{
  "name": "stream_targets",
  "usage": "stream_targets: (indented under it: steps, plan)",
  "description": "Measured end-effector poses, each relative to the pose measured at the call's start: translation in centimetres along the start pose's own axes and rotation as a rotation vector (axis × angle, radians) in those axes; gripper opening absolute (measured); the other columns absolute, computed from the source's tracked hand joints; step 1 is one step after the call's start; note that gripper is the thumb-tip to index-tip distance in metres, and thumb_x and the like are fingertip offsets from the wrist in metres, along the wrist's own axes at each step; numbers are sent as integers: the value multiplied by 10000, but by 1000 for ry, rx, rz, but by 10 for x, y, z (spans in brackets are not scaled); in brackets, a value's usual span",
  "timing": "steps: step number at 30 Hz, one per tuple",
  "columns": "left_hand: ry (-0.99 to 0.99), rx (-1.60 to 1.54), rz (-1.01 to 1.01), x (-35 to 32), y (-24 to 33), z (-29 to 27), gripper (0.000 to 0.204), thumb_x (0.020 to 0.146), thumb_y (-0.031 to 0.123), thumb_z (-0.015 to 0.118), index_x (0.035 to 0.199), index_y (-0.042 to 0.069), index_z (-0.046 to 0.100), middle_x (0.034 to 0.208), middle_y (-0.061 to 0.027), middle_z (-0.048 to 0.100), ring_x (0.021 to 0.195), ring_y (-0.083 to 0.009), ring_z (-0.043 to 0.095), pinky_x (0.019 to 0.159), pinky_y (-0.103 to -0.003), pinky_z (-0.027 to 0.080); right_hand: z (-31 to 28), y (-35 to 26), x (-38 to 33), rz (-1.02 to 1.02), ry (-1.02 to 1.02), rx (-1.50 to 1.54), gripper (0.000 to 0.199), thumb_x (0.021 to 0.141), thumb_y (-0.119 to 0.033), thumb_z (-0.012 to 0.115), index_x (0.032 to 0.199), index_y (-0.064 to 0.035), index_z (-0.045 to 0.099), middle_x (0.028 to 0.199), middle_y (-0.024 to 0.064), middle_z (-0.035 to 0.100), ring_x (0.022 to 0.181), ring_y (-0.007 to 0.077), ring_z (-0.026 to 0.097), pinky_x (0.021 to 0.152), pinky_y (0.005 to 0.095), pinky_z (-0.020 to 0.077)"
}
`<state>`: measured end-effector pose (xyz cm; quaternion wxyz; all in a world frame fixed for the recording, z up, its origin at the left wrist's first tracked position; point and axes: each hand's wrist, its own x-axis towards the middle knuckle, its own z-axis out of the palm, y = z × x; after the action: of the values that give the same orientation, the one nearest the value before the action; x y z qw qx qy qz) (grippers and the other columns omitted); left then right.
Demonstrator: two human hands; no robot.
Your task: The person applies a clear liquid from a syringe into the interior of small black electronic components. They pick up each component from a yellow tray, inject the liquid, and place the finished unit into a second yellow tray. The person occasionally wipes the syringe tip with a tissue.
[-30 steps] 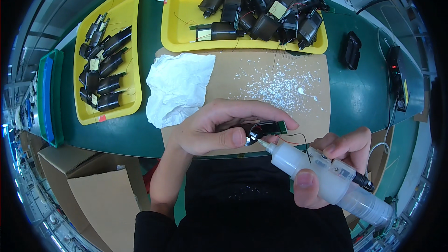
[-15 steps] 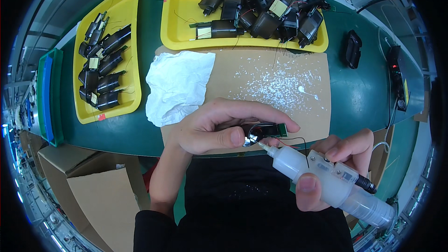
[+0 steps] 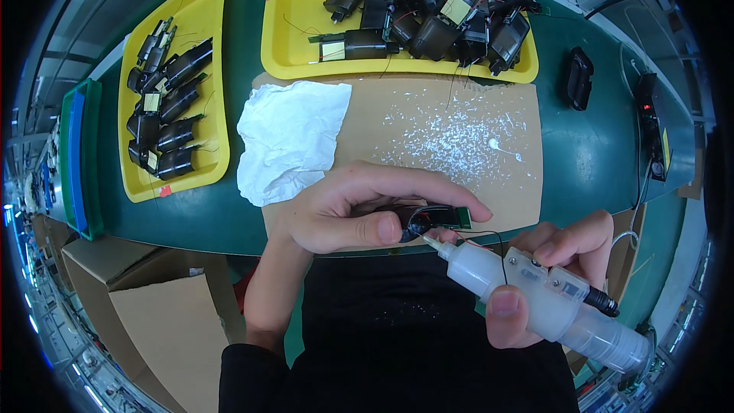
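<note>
The left hand (image 3: 336,210) grasps the black part (image 3: 437,216) between thumb and fingers; the right hand (image 3: 585,245) grips the white syringe (image 3: 483,269). The syringe's nozzle (image 3: 433,242) meets or nearly meets the part beside the left thumb; contact cannot be confirmed. Risk, as judged: the loose wire (image 3: 497,235) between the hands could snag on the syringe, or an unsteady grip could misplace its contents. The part's long axis runs roughly crosswise, green board end pointing rightward, past the left thumb.

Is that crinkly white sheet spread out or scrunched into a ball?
Spread out: the white sheet lies wide, partly over the brown cardboard. Creases run across it; I can't tell whether it's doubled.
</note>
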<state>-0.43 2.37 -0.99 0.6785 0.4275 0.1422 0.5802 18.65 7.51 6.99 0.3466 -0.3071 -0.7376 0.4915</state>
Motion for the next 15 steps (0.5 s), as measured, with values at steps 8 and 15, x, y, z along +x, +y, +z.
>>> stream_targets:
  steps: [8, 15]
  plan:
    - [-7, -7, 7, -1, -1, 0, 519, 895, 312, 498, 1201, -105, 457, 1190, -192, 514, 1072, -251, 516, 921, -351, 413, -8, -1, 2, -27, -94, -53, 501, 665, -231, 712, 895, -61, 301, 630, -7, 422, 506, 31, 354, 542, 159, 325]
    - [-3, -6, 24, -2, -1, 0, 506, 892, 304, 501, 1196, -100, 467, 1182, -188, 523, 1078, -249, 515, 929, -347, 398, -4, 5, -1, -43, -39, -9, 503, 666, -240, 715, 889, -57, 302, 617, -10, 418, 486, 31, 346, 527, 158, 321]
